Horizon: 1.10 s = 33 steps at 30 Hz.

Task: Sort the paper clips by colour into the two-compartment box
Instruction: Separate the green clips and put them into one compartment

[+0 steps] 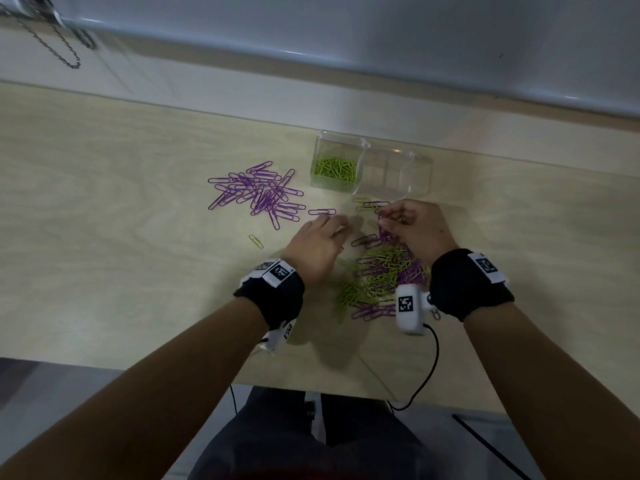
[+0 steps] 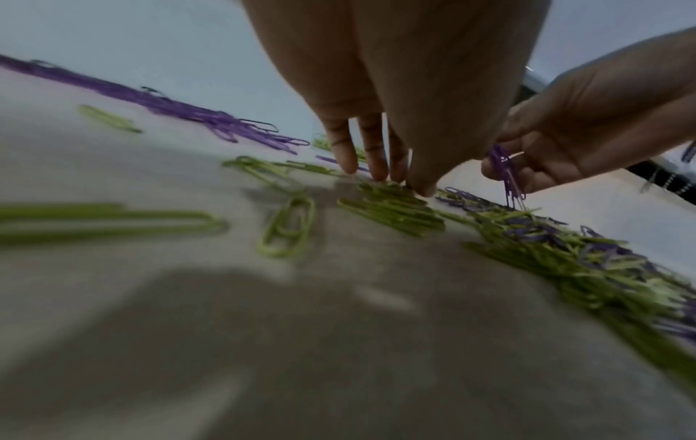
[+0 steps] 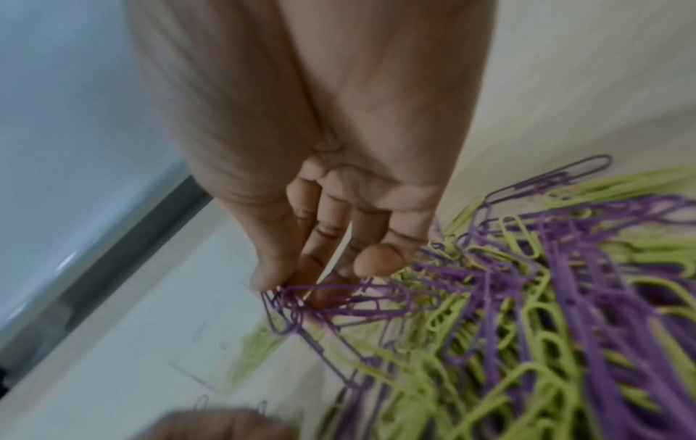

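Note:
A clear two-compartment box (image 1: 408, 157) stands at the back of the table. Its left compartment holds green clips (image 1: 334, 169); the right one looks bare. A pile of purple clips (image 1: 258, 195) lies left of the box. A mixed green and purple pile (image 1: 388, 271) (image 3: 546, 312) lies between my wrists. My right hand (image 1: 384, 218) (image 3: 297, 285) pinches a bunch of purple clips (image 3: 339, 300) (image 2: 504, 169) lifted above the mixed pile. My left hand (image 1: 334, 225) (image 2: 380, 172) has straight fingers whose tips touch a small cluster of green clips (image 2: 391, 208) on the table.
A lone green clip (image 1: 255, 241) and a lone purple clip (image 1: 322, 212) lie left of my hands. A white wrist camera (image 1: 410, 308) with a black cable hangs over the near table edge (image 1: 311, 382). A wall rail (image 1: 346, 57) runs behind the table.

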Motion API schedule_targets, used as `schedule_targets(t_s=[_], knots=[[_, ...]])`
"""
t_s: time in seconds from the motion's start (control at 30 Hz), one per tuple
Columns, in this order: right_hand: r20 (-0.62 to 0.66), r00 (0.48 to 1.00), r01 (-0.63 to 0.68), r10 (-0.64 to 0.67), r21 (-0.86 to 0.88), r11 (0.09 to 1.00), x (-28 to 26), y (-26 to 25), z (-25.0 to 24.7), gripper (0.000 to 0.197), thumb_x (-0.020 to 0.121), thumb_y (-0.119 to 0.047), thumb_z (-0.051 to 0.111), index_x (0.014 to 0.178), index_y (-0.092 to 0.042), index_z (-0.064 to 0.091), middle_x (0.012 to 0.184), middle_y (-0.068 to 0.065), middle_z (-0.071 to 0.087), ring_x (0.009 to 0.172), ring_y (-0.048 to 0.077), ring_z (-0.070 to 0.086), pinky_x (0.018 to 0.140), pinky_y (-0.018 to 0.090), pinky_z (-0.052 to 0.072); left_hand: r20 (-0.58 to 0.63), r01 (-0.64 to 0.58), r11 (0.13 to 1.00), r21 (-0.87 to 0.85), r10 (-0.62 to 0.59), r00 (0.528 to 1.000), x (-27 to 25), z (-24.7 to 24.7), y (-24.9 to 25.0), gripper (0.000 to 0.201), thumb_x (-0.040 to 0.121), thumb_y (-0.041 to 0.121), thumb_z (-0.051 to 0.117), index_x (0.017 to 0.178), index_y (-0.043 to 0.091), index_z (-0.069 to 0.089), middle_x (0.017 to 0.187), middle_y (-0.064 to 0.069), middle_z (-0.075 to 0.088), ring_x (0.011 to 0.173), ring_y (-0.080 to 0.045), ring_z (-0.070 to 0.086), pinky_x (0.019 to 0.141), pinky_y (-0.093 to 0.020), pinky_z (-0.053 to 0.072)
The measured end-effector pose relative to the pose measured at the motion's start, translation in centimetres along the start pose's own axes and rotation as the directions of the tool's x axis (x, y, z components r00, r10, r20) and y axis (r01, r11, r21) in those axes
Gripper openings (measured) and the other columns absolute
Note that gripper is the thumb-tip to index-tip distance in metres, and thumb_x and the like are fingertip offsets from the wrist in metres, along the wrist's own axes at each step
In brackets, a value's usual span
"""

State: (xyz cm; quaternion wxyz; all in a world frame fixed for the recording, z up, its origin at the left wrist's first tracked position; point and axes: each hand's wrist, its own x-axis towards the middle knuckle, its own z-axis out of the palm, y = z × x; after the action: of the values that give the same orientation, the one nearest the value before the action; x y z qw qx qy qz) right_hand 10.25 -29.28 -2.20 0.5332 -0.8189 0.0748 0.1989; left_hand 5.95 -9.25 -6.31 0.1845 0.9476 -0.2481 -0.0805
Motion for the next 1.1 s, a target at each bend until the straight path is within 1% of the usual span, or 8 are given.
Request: schedule_targets(t_s=[0.1, 0.17, 0.27, 0.37, 0.53, 0.7, 0.87, 1.1], knots=[[-0.001, 0.999, -0.041, 0.041, 0.134, 0.990, 0.1, -1.2, 0.5, 0.011, 0.080, -0.002, 0.070, 0.080, -0.013, 0.068, 0.076, 0.007, 0.067, 0.060, 0.008, 0.062, 0.051, 0.021, 0.048, -0.155, -0.007, 0.986, -0.169, -0.020, 0.988, -2.0, -0.1, -0.3, 0.034, 0.086, 0.025, 0.052, 0.112, 0.007, 0.065, 0.111, -0.010, 0.062, 0.100, -0.031, 0.056, 0.086, -0.038, 0.049], [0.034, 0.998, -0.062, 0.055, 0.232, 0.971, 0.3, -2.3, 1.6, 0.012, 0.080, -0.003, 0.071, 0.078, -0.015, 0.068, 0.076, 0.006, 0.069, 0.061, 0.012, 0.065, 0.048, 0.022, 0.048, -0.197, 0.114, 0.881, -0.459, -0.226, 0.954, -3.2, -1.2, -0.2, 0.035, 0.089, 0.030, 0.057, 0.118, 0.011, 0.063, 0.114, -0.006, 0.060, 0.107, -0.019, 0.055, 0.093, -0.026, 0.044], [0.089, 0.995, -0.068, 0.041, 0.321, 0.945, 0.3, -4.5, 4.2, 0.010, 0.080, -0.003, 0.071, 0.078, -0.012, 0.068, 0.075, 0.007, 0.071, 0.063, 0.018, 0.068, 0.048, 0.022, 0.049, -0.068, 0.255, 0.478, -0.840, -0.559, 0.826, -3.2, -3.7, 0.5, 0.035, 0.086, 0.022, 0.066, 0.120, 0.013, 0.060, 0.105, 0.000, 0.064, 0.091, -0.004, 0.060, 0.081, -0.016, 0.049], [0.145, 0.989, -0.070, 0.019, 0.357, 0.931, 0.2, -6.7, 7.1, 0.008, 0.080, -0.002, 0.071, 0.080, -0.008, 0.067, 0.073, 0.007, 0.071, 0.058, 0.013, 0.067, 0.048, 0.021, 0.051, 0.059, 0.185, 0.131, -0.974, -0.642, 0.764, -2.6, -5.6, -0.6, 0.030, 0.082, 0.004, 0.068, 0.112, 0.001, 0.062, 0.084, -0.012, 0.066, 0.071, -0.015, 0.060, 0.070, -0.025, 0.050], [0.157, 0.987, -0.006, -0.030, 0.221, 0.975, 0.2, -7.2, 7.5, 0.015, 0.084, -0.003, 0.067, 0.100, -0.003, 0.067, 0.089, 0.010, 0.067, 0.074, 0.018, 0.066, 0.058, 0.023, 0.057, 0.002, 0.222, 0.259, -0.940, -0.646, 0.763, -2.7, -7.1, -4.8, 0.009, 0.080, 0.000, 0.069, 0.087, 0.006, 0.067, 0.056, 0.002, 0.067, 0.048, -0.012, 0.056, 0.055, -0.028, 0.051], [0.119, 0.985, 0.161, -0.122, -0.414, 0.896, 0.6, -2.6, 3.6, 0.020, 0.084, 0.000, 0.057, 0.086, -0.014, 0.071, 0.087, 0.003, 0.069, 0.080, 0.019, 0.063, 0.074, 0.030, 0.052, -0.102, 0.403, 0.518, -0.755, -0.700, 0.707, -1.7, -7.8, -8.4, 0.012, 0.082, 0.010, 0.070, 0.093, 0.007, 0.068, 0.070, -0.003, 0.062, 0.057, -0.001, 0.056, 0.062, -0.017, 0.047], [0.264, 0.959, 0.261, -0.104, -0.679, 0.686, 0.1, 0.3, 2.0, 0.011, 0.080, -0.017, 0.068, 0.090, -0.018, 0.067, 0.098, 0.002, 0.058, 0.092, 0.020, 0.057, 0.081, 0.039, 0.050, -0.255, 0.408, 0.853, -0.324, -0.494, 0.831, -1.3, -6.5, -7.8, 0.028, 0.081, 0.016, 0.067, 0.109, 0.012, 0.068, 0.107, -0.011, 0.059, 0.102, -0.028, 0.053, 0.092, -0.030, 0.043], [0.283, 0.954, 0.286, -0.104, -0.743, 0.605, 0.3, 0.6, 2.5, 0.011, 0.082, -0.018, 0.065, 0.086, -0.014, 0.056, 0.099, 0.002, 0.046, 0.097, 0.022, 0.045, 0.070, 0.031, 0.036, -0.030, 0.161, 0.924, -0.348, -0.182, 0.983, -1.0, -0.2, 0.2, 0.031, 0.079, 0.019, 0.069, 0.107, 0.007, 0.066, 0.108, -0.013, 0.060, 0.099, -0.032, 0.057, 0.089, -0.038, 0.048]])
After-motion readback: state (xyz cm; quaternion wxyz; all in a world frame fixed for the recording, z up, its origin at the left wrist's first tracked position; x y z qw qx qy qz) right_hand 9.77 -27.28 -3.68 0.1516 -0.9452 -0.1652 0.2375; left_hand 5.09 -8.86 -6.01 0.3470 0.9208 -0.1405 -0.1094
